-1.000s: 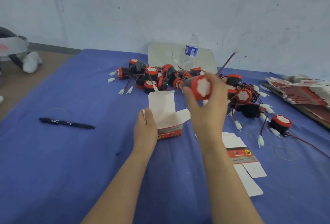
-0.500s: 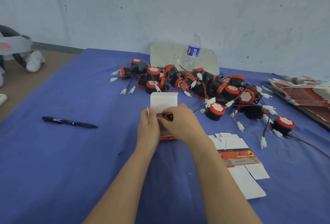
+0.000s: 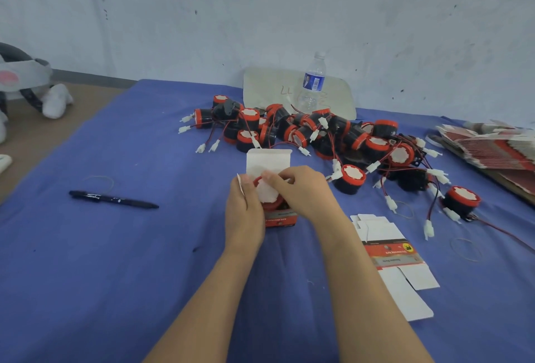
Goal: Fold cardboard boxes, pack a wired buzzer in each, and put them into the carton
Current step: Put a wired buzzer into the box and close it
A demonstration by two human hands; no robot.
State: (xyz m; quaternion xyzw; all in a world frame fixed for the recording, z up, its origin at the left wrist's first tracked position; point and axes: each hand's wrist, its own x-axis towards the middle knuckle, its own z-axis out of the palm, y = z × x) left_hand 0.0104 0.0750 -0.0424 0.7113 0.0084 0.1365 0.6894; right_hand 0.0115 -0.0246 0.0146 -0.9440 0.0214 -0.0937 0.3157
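A small red and white cardboard box (image 3: 280,218) stands on the blue cloth at the middle, its white lid flap (image 3: 268,160) raised behind. My left hand (image 3: 244,212) grips the box's left side. A red and black buzzer (image 3: 267,193) with a white face sits in the box's open top. My right hand (image 3: 301,189) holds the buzzer from the right, fingertips on its top. Behind lies a pile of several wired buzzers (image 3: 318,134) with red leads and white plugs.
A flat unfolded box blank (image 3: 390,249) lies to the right of my arms. A stack of flat blanks (image 3: 492,145) sits at the right edge. A water bottle (image 3: 312,84) stands at the back before a white board. A black pen (image 3: 113,199) lies on the left.
My right hand brought the buzzer down from the air into the box's open top. The left hand stayed on the box's left side. The buzzer's white face now shows between the hands.
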